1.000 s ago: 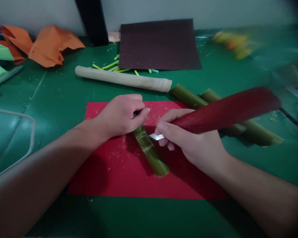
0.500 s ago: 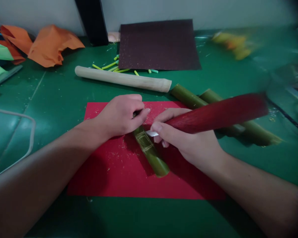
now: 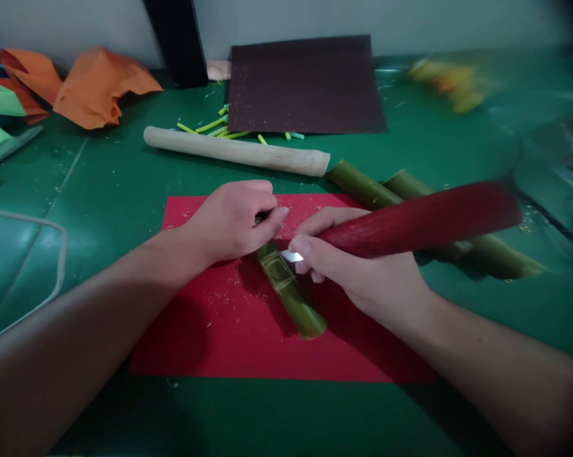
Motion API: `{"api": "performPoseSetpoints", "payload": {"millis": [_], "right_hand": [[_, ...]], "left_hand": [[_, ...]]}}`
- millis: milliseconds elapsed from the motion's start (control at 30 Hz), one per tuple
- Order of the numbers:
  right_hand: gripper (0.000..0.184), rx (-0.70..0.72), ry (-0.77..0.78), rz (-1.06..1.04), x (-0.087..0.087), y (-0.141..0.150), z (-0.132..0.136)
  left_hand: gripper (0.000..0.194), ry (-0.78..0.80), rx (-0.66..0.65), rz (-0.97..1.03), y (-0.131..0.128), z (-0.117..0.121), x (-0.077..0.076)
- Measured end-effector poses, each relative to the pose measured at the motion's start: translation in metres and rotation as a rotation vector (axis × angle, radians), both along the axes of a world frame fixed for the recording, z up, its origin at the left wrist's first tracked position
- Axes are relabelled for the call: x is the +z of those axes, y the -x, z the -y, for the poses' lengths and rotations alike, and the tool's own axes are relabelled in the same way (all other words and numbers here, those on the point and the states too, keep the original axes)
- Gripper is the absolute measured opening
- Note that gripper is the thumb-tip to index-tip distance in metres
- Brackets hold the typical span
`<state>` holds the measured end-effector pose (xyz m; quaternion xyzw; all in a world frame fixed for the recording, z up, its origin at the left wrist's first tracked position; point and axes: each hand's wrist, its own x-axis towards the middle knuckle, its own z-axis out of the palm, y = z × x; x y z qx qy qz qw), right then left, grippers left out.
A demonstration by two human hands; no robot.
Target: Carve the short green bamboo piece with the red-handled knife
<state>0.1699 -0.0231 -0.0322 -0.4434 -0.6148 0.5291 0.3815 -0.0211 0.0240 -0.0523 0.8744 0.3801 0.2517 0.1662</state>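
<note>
A short green bamboo piece (image 3: 291,293) lies on a red sheet (image 3: 220,330) with a square outline scratched into its skin. My left hand (image 3: 234,219) is closed over its far end and holds it down. My right hand (image 3: 348,263) grips a carving knife with a long dark red handle (image 3: 424,219). The small silver blade (image 3: 292,256) rests against the bamboo at the scratched square. Pale shavings are scattered over the red sheet.
Two longer green bamboo pieces (image 3: 363,185) lie to the right, under the handle. A pale peeled stick (image 3: 234,151) lies beyond the sheet, with a dark sandpaper sheet (image 3: 305,86) behind it. Crumpled orange paper (image 3: 96,86) sits far left, and a white cord (image 3: 53,254) loops at the left.
My right hand has slid the blade a little to the left, onto the bamboo's scratched square. My left hand has stayed put.
</note>
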Motion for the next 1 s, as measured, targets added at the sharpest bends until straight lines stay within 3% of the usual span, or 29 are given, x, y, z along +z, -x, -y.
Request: {"api": "performPoseSetpoints", "payload": {"millis": [633,800,1000], "right_hand": [[0.019,-0.018,0.101,-0.027,0.0042,0.0003,-0.0004],[0.020,0.005,0.144,-0.117,0.0031,0.0019,-0.0023],[0.019,-0.053,0.211,-0.149,0.0056,0.0045,-0.0040]], "left_hand": [[0.035,0.002,-0.002,-0.015,-0.0008,0.0011,0.0012],[0.035,-0.009,0.015,-0.012,-0.0006,0.0010,0.0004],[0.035,-0.003,0.017,-0.016,-0.0011,0.0009,0.0003]]}}
